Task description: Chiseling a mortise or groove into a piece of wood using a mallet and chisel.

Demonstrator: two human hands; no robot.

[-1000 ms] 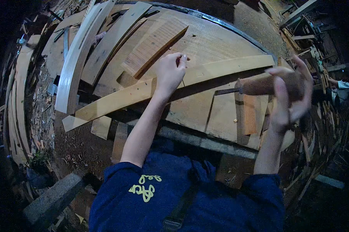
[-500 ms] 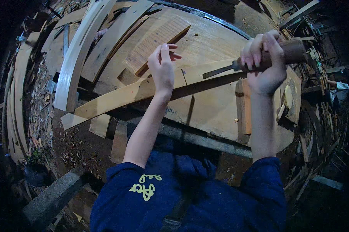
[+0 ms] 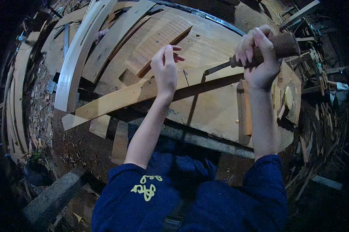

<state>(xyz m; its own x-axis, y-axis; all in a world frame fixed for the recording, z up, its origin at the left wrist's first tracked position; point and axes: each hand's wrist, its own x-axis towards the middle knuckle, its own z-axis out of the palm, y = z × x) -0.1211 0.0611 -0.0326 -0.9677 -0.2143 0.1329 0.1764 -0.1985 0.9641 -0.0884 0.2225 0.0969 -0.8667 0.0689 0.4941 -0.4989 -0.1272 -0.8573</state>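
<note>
Raised on the right, my right hand (image 3: 261,65) grips the thick wooden handle of a chisel (image 3: 219,69), its dark blade angled down-left to a long pale-yellow wooden strip (image 3: 116,96); whether the tip touches it, I cannot tell. My left hand (image 3: 164,71) is over that same strip, left of the blade, fingers bent and apart with nothing visible in them. Thin dark marks cross the strip between hand and blade. The strip lies diagonally over a broad wooden work board (image 3: 205,116). A short reddish board (image 3: 159,46) lies just beyond my left hand.
Long curved planks (image 3: 70,85) are stacked on the board's left. Small wood pieces (image 3: 246,112) lie near my right forearm. A metal bar (image 3: 220,23) edges the far side. Scrap timber surrounds the bench, and a concrete beam (image 3: 50,197) is at the lower left.
My right hand rose and moved left, closing round the chisel handle, with the blade now angled down at the strip. My left hand moved slightly up and its fingers loosened from their curl.
</note>
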